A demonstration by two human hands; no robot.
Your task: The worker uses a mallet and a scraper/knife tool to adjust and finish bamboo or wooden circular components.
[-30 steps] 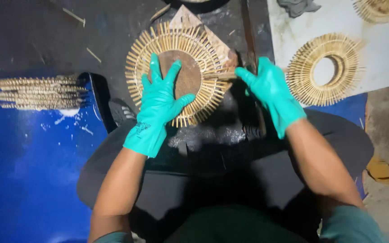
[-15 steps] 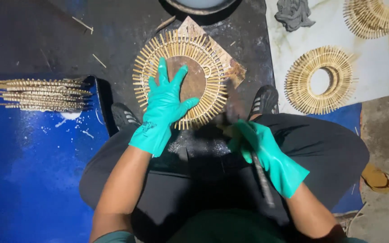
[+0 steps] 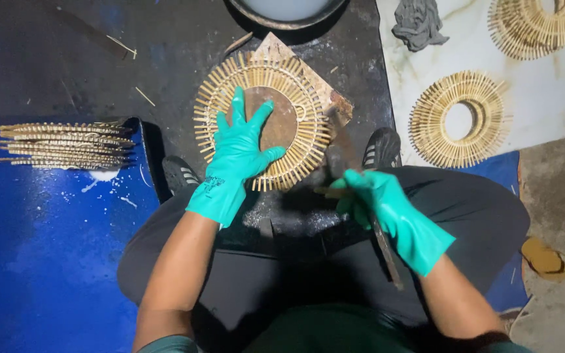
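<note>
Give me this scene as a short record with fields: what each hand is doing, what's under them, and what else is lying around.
left hand: green glove, spread flat on the stick ring
right hand: green glove, gripping a thin stick and a long dark tool
under ring: brown board on the dark work surface
left side: stick bundles on blue sheet
right side: finished rings on white sheet, grey cloth

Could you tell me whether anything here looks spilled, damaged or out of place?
White specks and smears are scattered on the blue sheet below the stacked stick bundles, like spilled glue or paint. A crumpled grey rag lies on the white board. The stick ring under the left hand looks intact.
</note>
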